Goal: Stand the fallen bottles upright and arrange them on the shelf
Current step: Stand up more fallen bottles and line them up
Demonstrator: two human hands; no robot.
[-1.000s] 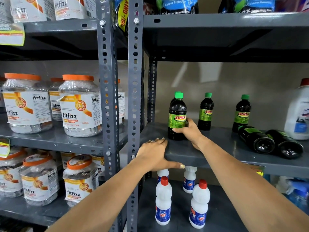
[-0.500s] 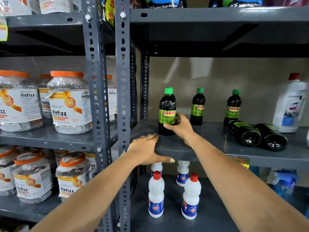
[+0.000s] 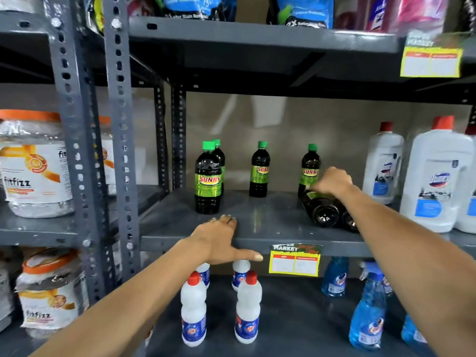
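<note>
Closest to me, my left hand (image 3: 219, 238) is flat on the front lip of the grey shelf (image 3: 257, 222), fingers spread and holding nothing, thumb hooked under the edge. It's really just bracing me.

A bit further in, off to the right, two dark bottles are lying on their sides with their bases facing me. The nearer fallen bottle (image 3: 323, 211) is easy to see; the second fallen bottle (image 3: 349, 221) is mostly hidden behind my right forearm. My right hand (image 3: 333, 180) is down over the neck end of the nearer one, fingers curled around it I think, but the back of my hand blocks the view, so I can't tell if the grip has closed yet.

Tip for this step, imo: grab near the shoulder rather than the cap, pivot the bottle up on its base edge instead of lifting it, and watch that it doesn't roll into its neighbour or bump the standing bottle (image 3: 310, 168) just behind my hand.

Further back, the other green-capped bottles are upright: one front-left bottle (image 3: 208, 179) with another tucked behind it, and a middle bottle (image 3: 259, 171). I reckon the fallen ones should go in the gaps along that row.
</note>
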